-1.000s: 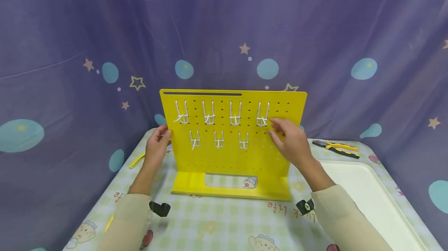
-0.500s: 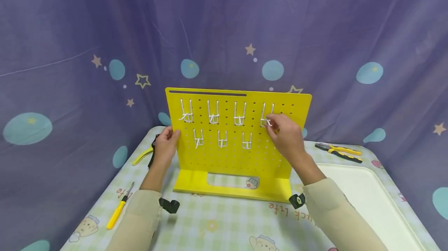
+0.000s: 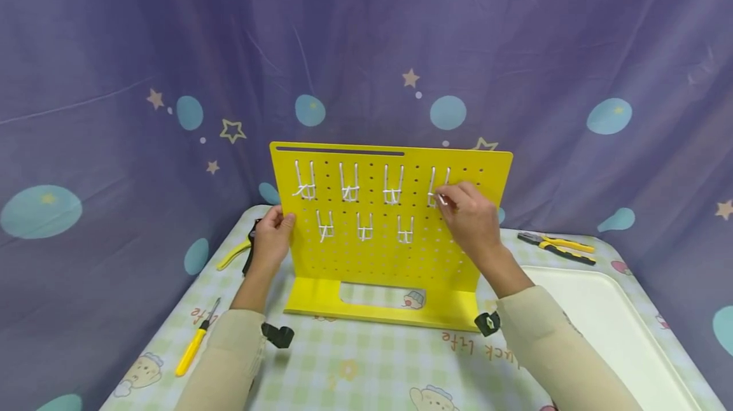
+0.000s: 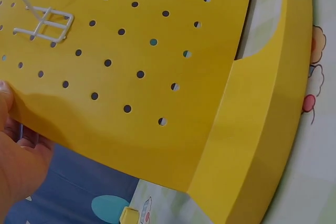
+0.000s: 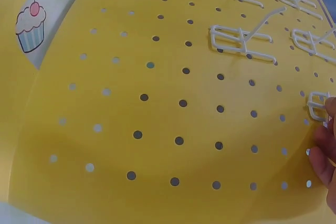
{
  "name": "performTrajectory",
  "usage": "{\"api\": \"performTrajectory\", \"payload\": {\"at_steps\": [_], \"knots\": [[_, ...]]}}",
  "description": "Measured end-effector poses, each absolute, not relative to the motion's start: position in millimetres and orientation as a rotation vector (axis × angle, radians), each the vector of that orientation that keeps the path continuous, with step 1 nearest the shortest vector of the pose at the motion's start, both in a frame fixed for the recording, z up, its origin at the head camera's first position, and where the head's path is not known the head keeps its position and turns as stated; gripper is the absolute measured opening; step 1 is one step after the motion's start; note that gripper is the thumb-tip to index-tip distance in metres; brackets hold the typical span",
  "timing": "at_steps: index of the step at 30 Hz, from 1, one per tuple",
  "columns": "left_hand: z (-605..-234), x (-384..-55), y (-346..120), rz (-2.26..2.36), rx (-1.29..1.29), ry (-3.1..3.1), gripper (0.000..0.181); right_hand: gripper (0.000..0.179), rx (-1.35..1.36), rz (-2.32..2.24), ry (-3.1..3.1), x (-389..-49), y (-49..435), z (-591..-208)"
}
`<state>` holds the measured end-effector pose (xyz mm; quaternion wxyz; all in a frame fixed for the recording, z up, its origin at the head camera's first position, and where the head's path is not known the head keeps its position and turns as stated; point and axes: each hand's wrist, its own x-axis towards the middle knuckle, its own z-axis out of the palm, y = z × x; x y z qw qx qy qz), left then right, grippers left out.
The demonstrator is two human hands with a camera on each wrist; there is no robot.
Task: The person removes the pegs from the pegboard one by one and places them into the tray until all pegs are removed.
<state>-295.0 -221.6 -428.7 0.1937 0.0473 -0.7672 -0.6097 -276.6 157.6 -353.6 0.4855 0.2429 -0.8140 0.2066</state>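
A yellow pegboard (image 3: 355, 258) stands upright on the table, with several white wire hooks on it in two rows. My left hand (image 3: 272, 236) grips its left edge, thumb on the front and fingers behind. With its thumb and fingers, my right hand (image 3: 471, 217) pinches the rightmost top-row hook (image 3: 432, 188), whose prong is partly hidden by the fingertips. In the right wrist view, that hook (image 5: 316, 106) lies flat on the board beside the fingers (image 5: 323, 156). A lower-row hook (image 4: 50, 23) sticks out from the board in the left wrist view.
A yellow-handled screwdriver (image 3: 193, 346) lies at the left. Behind the left hand is a yellow and black tool (image 3: 233, 254), partly hidden. Pliers (image 3: 555, 247) lie at the back right, beyond a white tray (image 3: 607, 328). A checked cloth (image 3: 343, 379) covers the table.
My right hand has moved from beside the rightmost top hook onto it and now pinches it. My left hand keeps its hold on the board's edge. The head view has shifted slightly.
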Motion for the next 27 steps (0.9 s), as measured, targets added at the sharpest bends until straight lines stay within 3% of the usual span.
{"api": "performTrajectory", "payload": {"at_steps": [27], "knots": [[-427.2,-290.4,-221.4,-1.629,0.183,-2.227,0.03,0.01,0.633,0.663,-2.008,-277.7,165.9,-344.2]]}}
